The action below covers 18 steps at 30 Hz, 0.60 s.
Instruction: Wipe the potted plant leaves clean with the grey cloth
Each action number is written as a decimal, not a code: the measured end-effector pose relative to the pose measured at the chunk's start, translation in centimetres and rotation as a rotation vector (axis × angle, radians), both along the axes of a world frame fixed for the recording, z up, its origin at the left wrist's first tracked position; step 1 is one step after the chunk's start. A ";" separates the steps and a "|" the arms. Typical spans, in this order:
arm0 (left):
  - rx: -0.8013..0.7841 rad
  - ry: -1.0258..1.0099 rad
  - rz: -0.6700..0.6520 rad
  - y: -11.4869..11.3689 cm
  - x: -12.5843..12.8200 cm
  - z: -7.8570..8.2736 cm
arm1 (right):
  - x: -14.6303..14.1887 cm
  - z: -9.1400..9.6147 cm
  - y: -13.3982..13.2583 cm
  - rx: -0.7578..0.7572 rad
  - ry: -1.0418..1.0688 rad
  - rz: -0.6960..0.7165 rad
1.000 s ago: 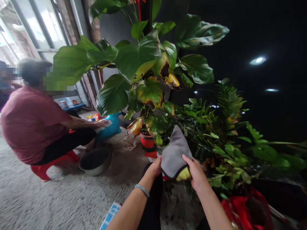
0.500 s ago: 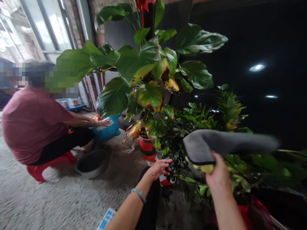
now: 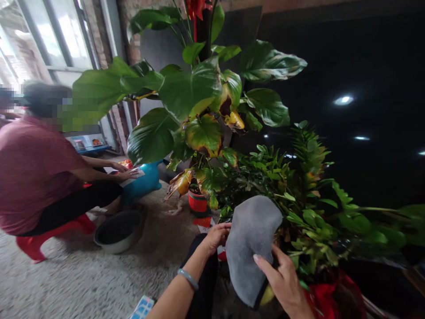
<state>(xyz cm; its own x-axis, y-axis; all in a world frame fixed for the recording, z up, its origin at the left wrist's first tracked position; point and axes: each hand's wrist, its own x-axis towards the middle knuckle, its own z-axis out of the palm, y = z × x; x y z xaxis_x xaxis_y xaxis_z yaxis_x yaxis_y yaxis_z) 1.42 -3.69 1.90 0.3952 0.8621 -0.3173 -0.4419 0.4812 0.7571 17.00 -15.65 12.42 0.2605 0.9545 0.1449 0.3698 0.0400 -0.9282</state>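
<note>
A grey cloth [image 3: 252, 243] with a dark hem and a yellow underside hangs spread in front of me, low among the plants. My right hand [image 3: 282, 277] is closed on its right side, the thumb lying on the grey face. My left hand [image 3: 217, 238], with a bracelet [image 3: 188, 278] on the wrist, is at the cloth's left edge with its fingers stretched toward it. Whether those fingertips touch the cloth I cannot tell. Behind rises a large-leaved plant [image 3: 189, 88], some of its leaves yellow and brown.
A co-worker in a red shirt [image 3: 40, 173] sits on a red stool [image 3: 53, 232] at left, hands over a blue object [image 3: 142, 181]. A grey basin [image 3: 117, 230] stands on the floor. A red pot [image 3: 198, 204] and leafy plants [image 3: 312, 217] stand ahead and right, before a dark panel [image 3: 372, 79].
The cloth has swung from the right down toward my left hand and now hangs spread. My right hand has moved lower and left. The view has shifted slightly.
</note>
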 end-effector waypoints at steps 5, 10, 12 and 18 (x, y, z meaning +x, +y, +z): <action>-0.088 -0.002 0.393 -2.4 -0.1 2.3 | 1.8 1.0 -0.1 0.047 -0.037 0.000; -0.023 -0.171 0.123 -6.4 1.0 5.3 | 1.3 1.3 0.0 -0.050 0.164 0.080; -0.078 -0.215 -0.025 -7.7 1.4 6.2 | 0.7 1.2 0.3 -0.091 0.261 0.051; -0.115 -0.176 -0.019 -8.6 2.2 6.3 | -0.6 -0.6 0.9 -0.048 0.407 -0.295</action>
<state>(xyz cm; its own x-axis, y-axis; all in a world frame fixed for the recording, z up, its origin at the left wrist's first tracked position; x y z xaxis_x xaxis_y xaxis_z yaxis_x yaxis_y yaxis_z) 3.62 -12.27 8.23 0.4686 0.8163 -0.3378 -0.5525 0.5691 0.6090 16.39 -14.76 11.80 0.5461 0.8351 -0.0667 -0.0336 -0.0577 -0.9978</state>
